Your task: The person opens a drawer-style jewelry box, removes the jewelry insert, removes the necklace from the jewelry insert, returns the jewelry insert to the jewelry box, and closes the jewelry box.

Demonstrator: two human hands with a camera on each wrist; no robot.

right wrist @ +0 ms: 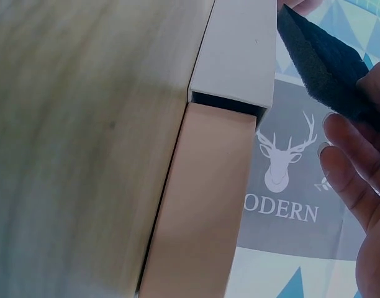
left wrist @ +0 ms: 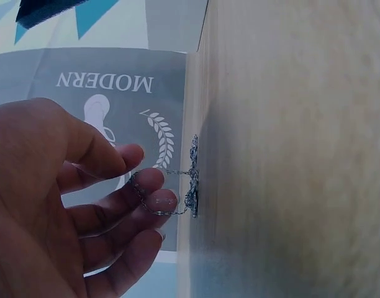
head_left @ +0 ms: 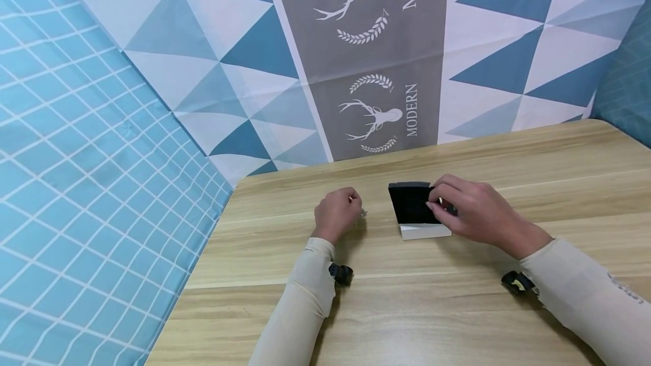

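My left hand (head_left: 338, 213) is curled over the table, and a thin silver chain (left wrist: 195, 177) is looped at its fingertips. The rest of that chain lies bunched on the wood beside the fingers. At its right end, my right hand (head_left: 470, 208) pinches a black foam pad (head_left: 411, 203), with thumb and fingers on opposite sides. The pad is tilted above a small white box (head_left: 426, 232) and hides most of it in the head view. In the right wrist view, the white box section meets a tan-looking section (right wrist: 199, 198), with a dark gap between them.
The wood-grain table (head_left: 407, 309) extends to a patterned cloth backdrop (head_left: 376, 61) with deer prints. A blue gridded cloth (head_left: 102, 174) runs along the left side, and a dark teal cloth (head_left: 623, 83) hangs at the far right. Both wrists wear dark straps.
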